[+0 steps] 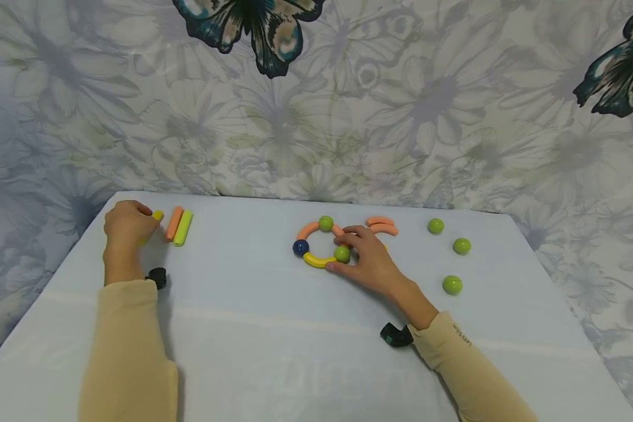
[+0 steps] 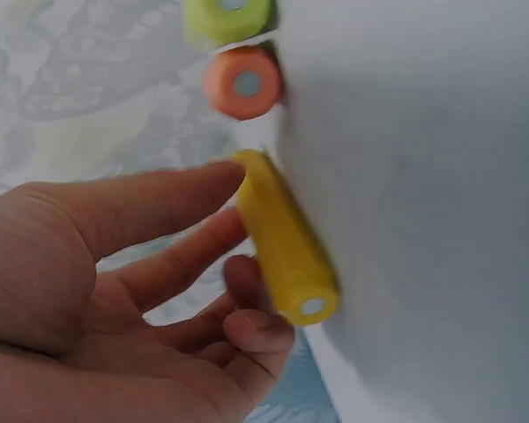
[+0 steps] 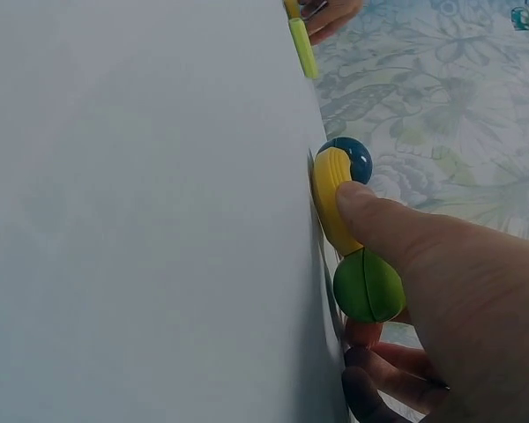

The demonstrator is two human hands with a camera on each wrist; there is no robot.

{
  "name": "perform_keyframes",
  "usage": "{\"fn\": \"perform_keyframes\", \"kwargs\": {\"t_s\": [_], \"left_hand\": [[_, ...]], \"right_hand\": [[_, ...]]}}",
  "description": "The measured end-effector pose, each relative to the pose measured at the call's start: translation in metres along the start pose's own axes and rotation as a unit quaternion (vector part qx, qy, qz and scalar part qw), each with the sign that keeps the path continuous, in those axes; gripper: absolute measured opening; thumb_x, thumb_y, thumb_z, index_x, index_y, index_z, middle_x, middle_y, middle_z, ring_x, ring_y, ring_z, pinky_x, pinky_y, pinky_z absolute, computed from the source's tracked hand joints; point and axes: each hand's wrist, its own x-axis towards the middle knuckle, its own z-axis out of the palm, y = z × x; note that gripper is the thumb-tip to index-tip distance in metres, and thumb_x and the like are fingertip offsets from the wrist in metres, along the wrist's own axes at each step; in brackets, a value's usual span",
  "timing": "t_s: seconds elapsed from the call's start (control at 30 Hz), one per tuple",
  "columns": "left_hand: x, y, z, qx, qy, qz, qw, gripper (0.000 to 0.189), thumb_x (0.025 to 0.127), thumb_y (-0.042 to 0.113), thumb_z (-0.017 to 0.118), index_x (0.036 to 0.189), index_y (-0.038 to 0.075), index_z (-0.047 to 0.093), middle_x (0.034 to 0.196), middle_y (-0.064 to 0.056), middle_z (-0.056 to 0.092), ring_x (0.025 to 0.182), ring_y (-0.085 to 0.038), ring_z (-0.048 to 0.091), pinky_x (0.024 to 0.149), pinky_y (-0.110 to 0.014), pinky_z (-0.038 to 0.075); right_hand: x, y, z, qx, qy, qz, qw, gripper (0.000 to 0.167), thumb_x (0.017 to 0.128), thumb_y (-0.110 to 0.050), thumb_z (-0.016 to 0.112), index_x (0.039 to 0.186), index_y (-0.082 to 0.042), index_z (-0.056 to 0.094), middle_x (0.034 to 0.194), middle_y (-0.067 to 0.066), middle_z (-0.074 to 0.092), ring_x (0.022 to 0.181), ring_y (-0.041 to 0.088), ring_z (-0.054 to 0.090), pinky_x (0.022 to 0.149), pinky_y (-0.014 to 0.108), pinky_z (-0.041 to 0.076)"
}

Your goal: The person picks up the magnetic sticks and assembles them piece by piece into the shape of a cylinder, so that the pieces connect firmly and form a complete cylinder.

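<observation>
At the table's far left, my left hand (image 1: 129, 225) holds a yellow stick (image 2: 286, 242) with thumb and fingers around it; a grey disc shows in its end. Beside it lie an orange stick (image 1: 173, 224) and a lime-green stick (image 1: 183, 228). My right hand (image 1: 369, 261) grips the right side of a ring of curved pieces and balls. The thumb presses the yellow curved piece (image 3: 333, 198), between a dark blue ball (image 1: 300, 247) and a green ball (image 1: 341, 254). Another green ball (image 1: 326, 223) tops the ring, between orange curved pieces (image 1: 307, 230). Fingers partly hide its right side.
Two loose orange curved pieces (image 1: 384, 229) lie just behind my right hand. Three green balls (image 1: 452, 285) sit apart on the right of the white table (image 1: 274, 351). A wall with flower print (image 1: 295, 140) rises behind the table's back edge. Black wrist devices (image 1: 395, 335) sit at both cuffs.
</observation>
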Motion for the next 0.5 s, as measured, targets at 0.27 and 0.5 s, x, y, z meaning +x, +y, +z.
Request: {"fn": "perform_keyframes", "kwargs": {"t_s": [0.27, 0.5], "left_hand": [[0.002, -0.005, 0.006, -0.013, 0.012, -0.027, 0.9995, 0.042, 0.099, 0.012, 0.063, 0.133, -0.011, 0.056, 0.130, -0.035, 0.050, 0.120, -0.051, 0.046, 0.098, -0.059, 0.048], [-0.001, 0.010, 0.005, -0.065, 0.059, -0.018, 0.9960, 0.044, 0.100, 0.023, 0.062, 0.127, -0.012, 0.058, 0.122, -0.031, 0.052, 0.124, -0.049, 0.045, 0.086, -0.050, 0.048]], "right_hand": [[0.002, 0.003, 0.002, -0.007, -0.007, -0.011, 0.9999, 0.053, 0.086, -0.044, 0.088, 0.128, -0.014, 0.073, 0.143, 0.014, 0.058, 0.134, 0.033, 0.055, 0.108, 0.056, 0.049], [0.002, 0.003, -0.001, -0.011, -0.005, -0.005, 0.9999, 0.053, 0.085, -0.044, 0.089, 0.126, -0.015, 0.074, 0.144, 0.014, 0.059, 0.134, 0.033, 0.056, 0.111, 0.055, 0.048]]}}
